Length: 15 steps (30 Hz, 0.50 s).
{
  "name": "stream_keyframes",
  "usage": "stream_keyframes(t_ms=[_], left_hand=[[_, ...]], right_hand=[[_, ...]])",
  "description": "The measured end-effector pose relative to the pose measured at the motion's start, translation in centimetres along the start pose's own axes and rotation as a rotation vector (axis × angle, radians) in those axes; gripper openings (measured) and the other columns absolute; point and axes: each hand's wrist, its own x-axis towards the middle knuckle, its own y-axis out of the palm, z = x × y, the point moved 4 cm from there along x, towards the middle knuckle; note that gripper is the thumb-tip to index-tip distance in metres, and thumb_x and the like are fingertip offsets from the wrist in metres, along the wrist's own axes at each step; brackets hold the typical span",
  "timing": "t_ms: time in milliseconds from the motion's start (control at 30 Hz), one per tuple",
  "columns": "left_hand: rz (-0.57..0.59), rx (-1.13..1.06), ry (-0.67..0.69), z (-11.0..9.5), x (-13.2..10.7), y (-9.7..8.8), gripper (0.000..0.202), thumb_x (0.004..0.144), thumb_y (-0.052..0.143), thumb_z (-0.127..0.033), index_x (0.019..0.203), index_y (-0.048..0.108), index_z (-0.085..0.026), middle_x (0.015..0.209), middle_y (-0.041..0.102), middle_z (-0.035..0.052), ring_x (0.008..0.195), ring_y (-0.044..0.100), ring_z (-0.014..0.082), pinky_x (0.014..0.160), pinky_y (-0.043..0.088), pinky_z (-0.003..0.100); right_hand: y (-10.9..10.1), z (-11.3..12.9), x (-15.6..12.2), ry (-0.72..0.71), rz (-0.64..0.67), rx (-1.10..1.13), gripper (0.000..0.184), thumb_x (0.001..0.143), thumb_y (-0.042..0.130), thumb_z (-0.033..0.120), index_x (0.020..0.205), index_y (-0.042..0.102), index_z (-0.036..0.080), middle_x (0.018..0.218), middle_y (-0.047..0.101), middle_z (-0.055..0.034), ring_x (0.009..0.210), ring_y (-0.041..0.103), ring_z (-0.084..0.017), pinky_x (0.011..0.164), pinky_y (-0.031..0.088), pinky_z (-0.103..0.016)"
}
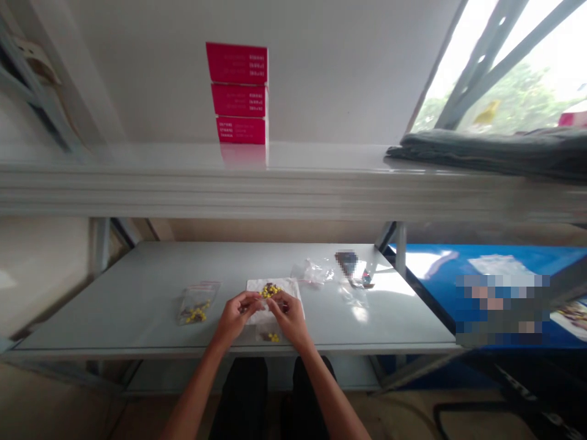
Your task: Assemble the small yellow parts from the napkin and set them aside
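Near the table's front edge, my left hand (238,311) and my right hand (288,311) are close together with fingers pinched. Between them they hold a small clear plastic bag (262,333), its lower part hanging towards me with a few small yellow pieces (274,337) at the bottom. Just beyond my fingertips, a heap of small yellow and dark pieces (270,289) lies on a white sheet (293,290). To the left, a clear zip bag (197,305) lies flat with yellow pieces inside. What my fingertips touch is partly hidden.
Crumpled clear plastic bags (316,272) lie right of the sheet on the grey table (137,293). Beyond them is a dark, partly blurred item (347,263). An upper shelf (321,189) carries stacked red boxes (239,98) and folded dark cloth (486,153). A blue table (426,293) adjoins at right.
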Motion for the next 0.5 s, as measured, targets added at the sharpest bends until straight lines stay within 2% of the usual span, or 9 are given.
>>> stream_keyframes(t_ms=[67, 233, 367, 500], left_hand=[[-0.001, -0.008, -0.010, 0.1, -0.2, -0.2, 0.033, 0.082, 0.073, -0.045, 0.098, 0.070, -0.016, 0.094, 0.075, 0.0075, 0.085, 0.070, 0.0215, 0.080, 0.052, 0.030], [0.002, 0.074, 0.037, -0.5, -0.7, -0.4, 0.028, 0.083, 0.071, -0.044, 0.078, 0.070, -0.016, 0.077, 0.071, 0.0038, 0.077, 0.065, 0.0188, 0.075, 0.049, 0.026], [-0.009, 0.100, 0.064, -0.9, -0.8, -0.1, 0.027, 0.085, 0.069, -0.044, 0.082, 0.070, -0.017, 0.082, 0.070, 0.0036, 0.081, 0.064, 0.0188, 0.075, 0.048, 0.026], [0.023, 0.107, 0.080, -1.0, -0.9, 0.1, 0.026, 0.086, 0.068, -0.043, 0.088, 0.071, -0.017, 0.086, 0.072, 0.0043, 0.083, 0.065, 0.0194, 0.077, 0.048, 0.026]], right_hand=[[0.0, 0.3, -0.2, -0.018, -0.003, -0.010, 0.031, 0.091, 0.062, 0.045, 0.083, 0.069, 0.016, 0.077, 0.067, -0.0036, 0.064, 0.055, -0.014, 0.058, 0.041, -0.024], [0.1, 0.6, -0.6, -0.013, -0.011, 0.029, 0.027, 0.087, 0.068, 0.045, 0.084, 0.065, 0.018, 0.073, 0.064, -0.0010, 0.066, 0.057, -0.014, 0.060, 0.043, -0.023], [0.6, 0.1, -0.6, 0.051, 0.115, 0.084, 0.029, 0.086, 0.069, 0.046, 0.082, 0.069, 0.017, 0.077, 0.069, -0.0039, 0.072, 0.064, -0.018, 0.064, 0.048, -0.025], [0.8, -0.4, -0.6, 0.070, 0.158, 0.130, 0.029, 0.087, 0.069, 0.046, 0.086, 0.073, 0.017, 0.083, 0.074, -0.0069, 0.078, 0.069, -0.021, 0.071, 0.053, -0.028]])
